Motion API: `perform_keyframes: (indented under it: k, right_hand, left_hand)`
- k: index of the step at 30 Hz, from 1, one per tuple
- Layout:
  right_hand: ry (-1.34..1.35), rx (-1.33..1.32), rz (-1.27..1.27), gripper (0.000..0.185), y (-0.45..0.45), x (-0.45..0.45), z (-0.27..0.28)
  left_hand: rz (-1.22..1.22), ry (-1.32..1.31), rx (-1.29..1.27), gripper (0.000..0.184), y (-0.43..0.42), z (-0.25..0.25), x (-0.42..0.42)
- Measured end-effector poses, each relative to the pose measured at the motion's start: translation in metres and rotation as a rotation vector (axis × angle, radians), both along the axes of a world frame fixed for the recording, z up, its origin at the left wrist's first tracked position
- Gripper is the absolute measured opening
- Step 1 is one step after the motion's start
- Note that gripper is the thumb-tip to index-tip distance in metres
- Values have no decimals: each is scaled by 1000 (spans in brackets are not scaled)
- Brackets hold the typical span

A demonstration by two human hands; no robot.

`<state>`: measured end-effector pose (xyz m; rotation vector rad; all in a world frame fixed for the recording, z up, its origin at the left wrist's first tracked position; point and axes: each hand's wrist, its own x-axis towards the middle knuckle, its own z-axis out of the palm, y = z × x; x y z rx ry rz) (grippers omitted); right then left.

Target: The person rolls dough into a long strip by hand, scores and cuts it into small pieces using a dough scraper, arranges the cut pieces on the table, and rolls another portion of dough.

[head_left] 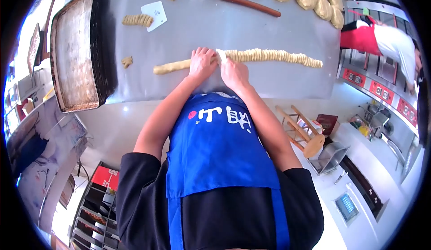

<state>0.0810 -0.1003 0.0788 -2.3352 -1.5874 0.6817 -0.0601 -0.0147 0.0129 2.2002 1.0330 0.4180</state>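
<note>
From here I see the dough rope point(173, 66) across the upper centre of the frame, sliced along its right stretch. The left hand point(204, 64) rests over it, fingers close together; the right hand point(235, 74) pinches a white scraper point(221, 55) just beside them. With 2 hands so near, a careless stroke could catch a fingertip, and slices point(274, 56) packed this tightly might stick if squeezed.

Bare forearms point(173, 108) reached toward a dough rope point(274, 57); the left hand point(203, 64) lay over it, back upward, while the right hand point(235, 74), fingers curled in a grip, sat at its near edge.
</note>
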Motion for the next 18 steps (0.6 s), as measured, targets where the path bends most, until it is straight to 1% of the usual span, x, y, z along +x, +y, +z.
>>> perform_keyframes:
  k: [2, 4, 6, 8, 10, 11, 12, 14, 16, 18]
  right_hand:
    - [-60, -70, 130, 18, 10, -2, 1]
    - [-59, -36, 128, 16, 16, -11, -13]
    - [-95, -47, 33, 17, 18, -21, -25]
    - [-109, -7, 24, 19, 16, -20, -29]
    - [-67, -44, -5, 23, 13, -12, -30]
    - [-26, -6, -14, 27, 9, -6, -29]
    - [-30, -1, -8, 27, 7, -3, -23]
    - [18, 57, -2, 29, 1, -2, -17]
    - [5, -7, 37, 26, 6, -4, -2]
    - [-32, -80, 132, 23, 16, -9, -1]
  left_hand:
    - [-11, 19, 3, 18, 1, 4, 3]
    - [-19, 42, -16, 18, 2, 2, 1]
    - [-37, 67, -14, 18, 2, 0, -2]
    - [-50, 74, 6, 18, 5, -2, -1]
    - [70, -124, -13, 20, -1, -3, -3]
    - [83, -95, -13, 20, -2, -5, -5]
    - [89, -100, -8, 20, 2, -3, -5]
    - [35, -52, 13, 18, 2, -3, -10]
    - [40, -35, 3, 17, 0, -1, -10]
    - [36, -20, 3, 16, 2, 0, -7]
